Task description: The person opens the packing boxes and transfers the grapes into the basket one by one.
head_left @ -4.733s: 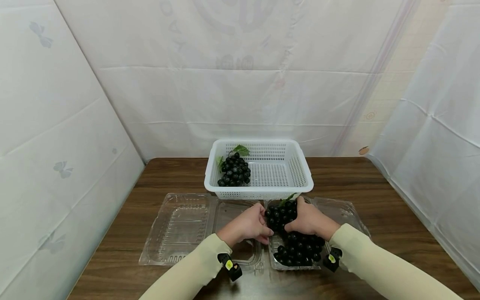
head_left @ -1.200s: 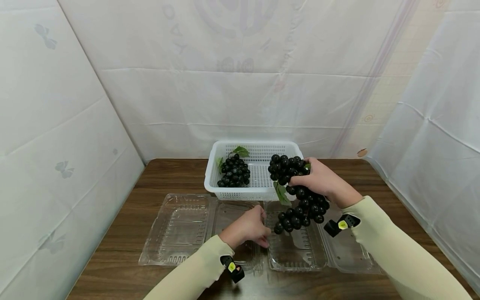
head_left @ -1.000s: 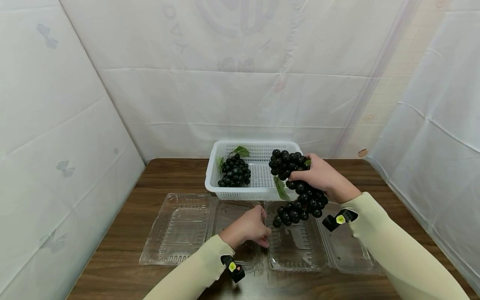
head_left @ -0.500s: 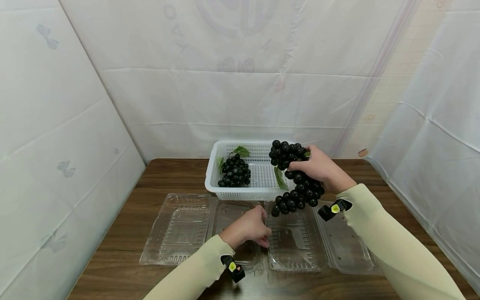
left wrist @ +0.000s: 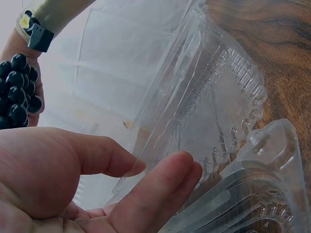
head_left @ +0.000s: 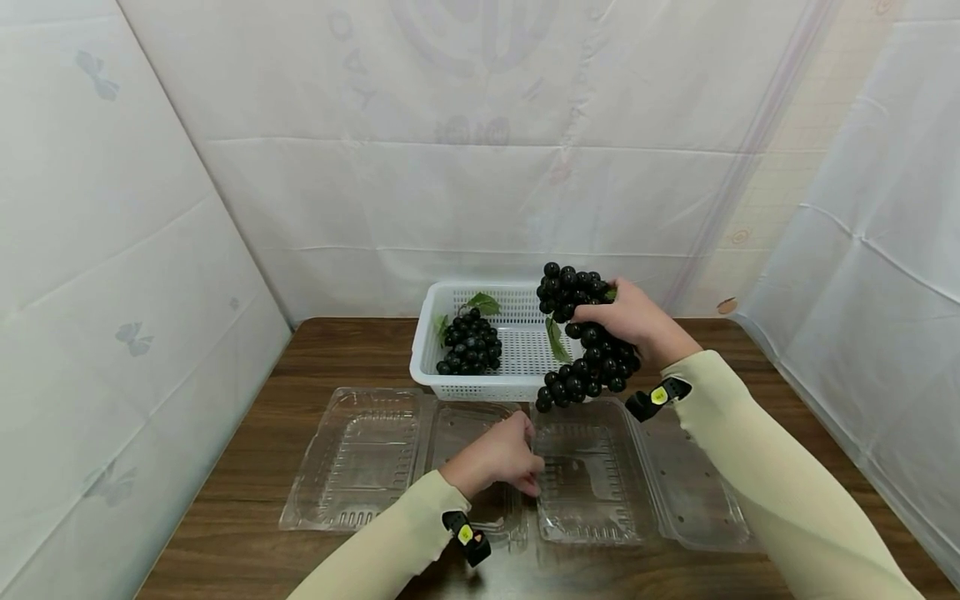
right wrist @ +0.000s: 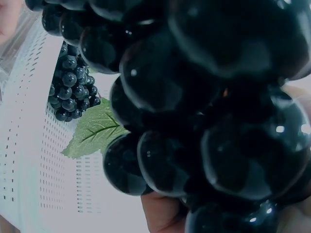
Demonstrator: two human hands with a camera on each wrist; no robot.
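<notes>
In the head view, my right hand [head_left: 636,323] grips a bunch of black grapes [head_left: 596,357] with a green leaf [head_left: 556,340], held up over the right side of the white basket [head_left: 480,382]. Close up in the right wrist view, the grapes [right wrist: 160,160] cover most of the fingers. My left hand [head_left: 495,457] stays low at the left rim of the right clear plastic clamshell box [head_left: 588,508]. Seen from the left wrist, its thumb and forefinger pinch the edge of that box [left wrist: 214,107]. The box lies open, with no grapes inside.
Another bunch of black grapes [head_left: 470,343] with leaves lies in the left part of the basket. A second open clamshell box [head_left: 363,467] lies to the left on the wooden table [head_left: 247,467]. White sheeting [head_left: 450,208] hangs behind and at both sides.
The grape bunch, earlier in the right clamshell box, has been lifted out by my right hand. It has since risen steadily and moved back over the basket. My left hand has hardly moved.
</notes>
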